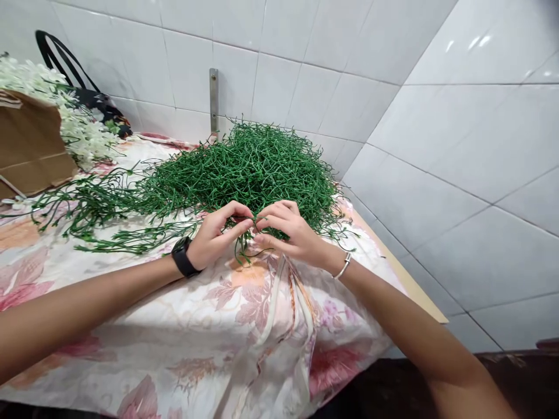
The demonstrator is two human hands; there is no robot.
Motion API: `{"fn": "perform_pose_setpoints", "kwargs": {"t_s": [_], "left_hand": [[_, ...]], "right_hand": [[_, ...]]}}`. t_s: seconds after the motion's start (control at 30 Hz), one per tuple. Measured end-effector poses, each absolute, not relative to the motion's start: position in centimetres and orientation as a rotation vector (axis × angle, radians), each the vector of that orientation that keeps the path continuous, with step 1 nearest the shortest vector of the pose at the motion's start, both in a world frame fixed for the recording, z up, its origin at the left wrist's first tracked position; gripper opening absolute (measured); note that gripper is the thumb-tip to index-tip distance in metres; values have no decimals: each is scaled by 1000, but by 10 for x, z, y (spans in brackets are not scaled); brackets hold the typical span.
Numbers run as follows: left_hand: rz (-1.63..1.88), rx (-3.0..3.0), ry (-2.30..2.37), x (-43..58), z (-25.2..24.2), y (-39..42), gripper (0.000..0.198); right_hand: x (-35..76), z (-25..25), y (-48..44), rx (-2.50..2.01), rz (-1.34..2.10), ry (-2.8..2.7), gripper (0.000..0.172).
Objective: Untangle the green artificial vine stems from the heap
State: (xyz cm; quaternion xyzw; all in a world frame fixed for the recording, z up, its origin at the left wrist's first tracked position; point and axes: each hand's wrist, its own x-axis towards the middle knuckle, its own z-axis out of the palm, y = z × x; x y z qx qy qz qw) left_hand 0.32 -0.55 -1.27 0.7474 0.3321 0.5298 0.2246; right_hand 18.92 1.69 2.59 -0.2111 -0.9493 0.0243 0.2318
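Note:
My left hand (220,233), with a black watch on its wrist, pinches a thin green artificial stem (243,250) between thumb and fingers. Fingertip to fingertip with it, my right hand (288,230) closes on the same piece from the other side. Loose ends of the stem hang below the fingers, and the spot where the fingertips meet is partly hidden. Right behind both hands rises a large tangled heap of green stems (271,169). Longer bunches of stems (100,203) spread out to the left of my left hand.
A floral cloth (183,331) covers the table and gathers in folds near the front. White artificial flowers (87,137), a brown cardboard box (37,145) and a dark bag (98,105) stand at the left. Tiled walls (349,41) bound the back and right.

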Motion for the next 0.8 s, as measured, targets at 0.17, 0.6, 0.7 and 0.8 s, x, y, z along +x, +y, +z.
{"fn": "perform_pose_setpoints", "kwargs": {"t_s": [0.17, 0.6, 0.7, 0.8], "left_hand": [[1573, 2173, 935, -1, -11, -3, 9], [1417, 2132, 962, 1, -4, -12, 12], [1406, 2162, 961, 0, -5, -11, 11], [1389, 2211, 947, 0, -6, -11, 10]], "right_hand": [[188, 24, 14, -547, 85, -2455, 11], [192, 20, 18, -405, -348, -2359, 5], [191, 20, 16, -415, -291, -2359, 15], [189, 17, 14, -418, -258, -2373, 26]]}}
